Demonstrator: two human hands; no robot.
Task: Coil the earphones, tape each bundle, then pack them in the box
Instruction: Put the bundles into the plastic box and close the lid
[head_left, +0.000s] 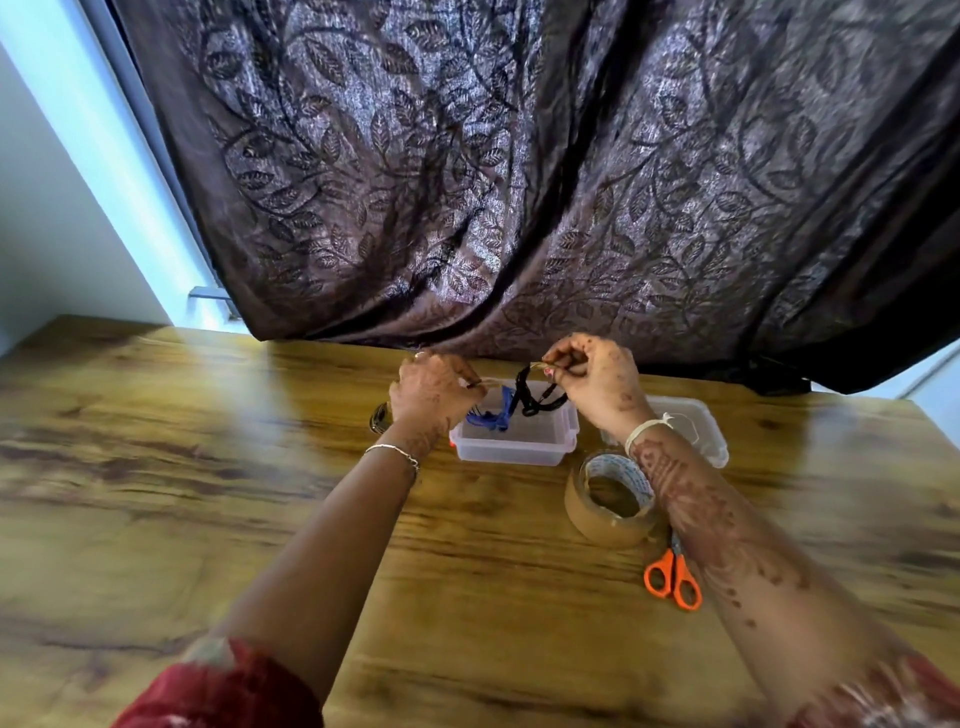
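Right hand (597, 384): fingers curled, thumb and fingertips pinching the top of the coiled black earphone cable bundle (537, 397). The bundle hangs just below these fingertips, raised over the box.

Left hand (434, 395): fingers curled, pinching one end of a short pale translucent strip of tape (491, 383). The strip runs from the left fingertips across to the right ones and meets the black bundle there. The exact point of contact is too blurred to resolve.

Directly beneath both sets of fingers: clear rectangular plastic box (514, 449), open, standing on the table. Inside it, below the left fingertips, a coiled blue earphone cable bundle (491, 415) lies on the box floor.

Outward from the right fingers, past the wrist: clear plastic lid (701, 431), lying flat and partly hidden by the forearm.

Nearer the person than the right fingers: roll of brown packing tape (597, 525), lying flat near the box's near right corner. Nearer still: orange-handled scissors (672, 577), blades under the forearm and pointing toward the roll.

Left of the left hand, just beside the wrist: small dark round object (379, 418), mostly hidden; I cannot tell what it is.

Support: wood-grain table (208, 467). Beyond the fingers: dark brown leaf-patterned curtain (519, 182).
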